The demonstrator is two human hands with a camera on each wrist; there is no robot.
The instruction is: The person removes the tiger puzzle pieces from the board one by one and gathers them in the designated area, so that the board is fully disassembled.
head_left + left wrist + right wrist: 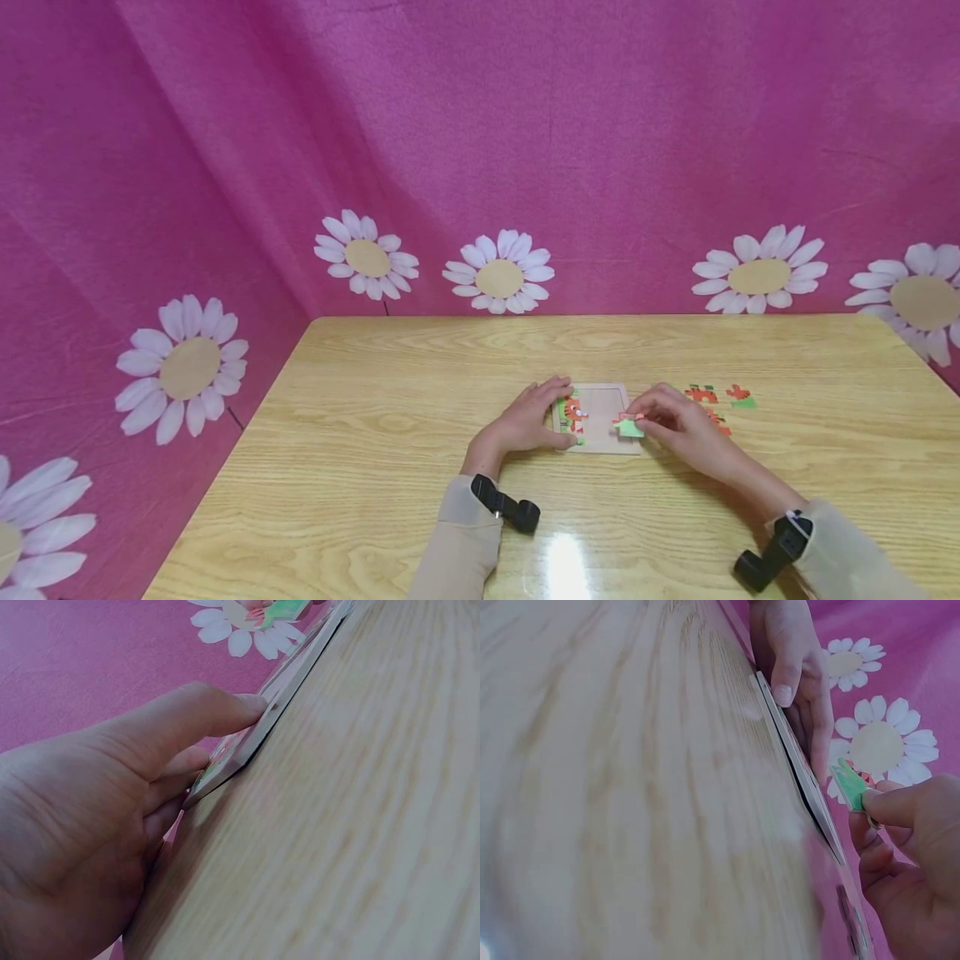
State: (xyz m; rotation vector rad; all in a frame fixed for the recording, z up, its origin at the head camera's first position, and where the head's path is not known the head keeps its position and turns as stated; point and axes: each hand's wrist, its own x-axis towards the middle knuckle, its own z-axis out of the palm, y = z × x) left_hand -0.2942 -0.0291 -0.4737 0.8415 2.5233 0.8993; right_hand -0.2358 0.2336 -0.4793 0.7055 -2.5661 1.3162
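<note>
Pinching a green-and-red puzzle pc btwn thumb & fingers, my R hand is right of ctr, lower half of the head view. The pc is over the R side of the wooden tray, raised off it per the R wrist view. My L hand grips the tray's L end, thumb at the near edge, fingers at the far edge. Tray is just right of ctr, lower half; its L strip has inset pcs w/ an orange animal's face. At least 3 loose pcs, orange & green, lie on the table, lower right. Beige sleeves come in from the bottom. Pink cloth w/ white flowers fills the top.
</note>
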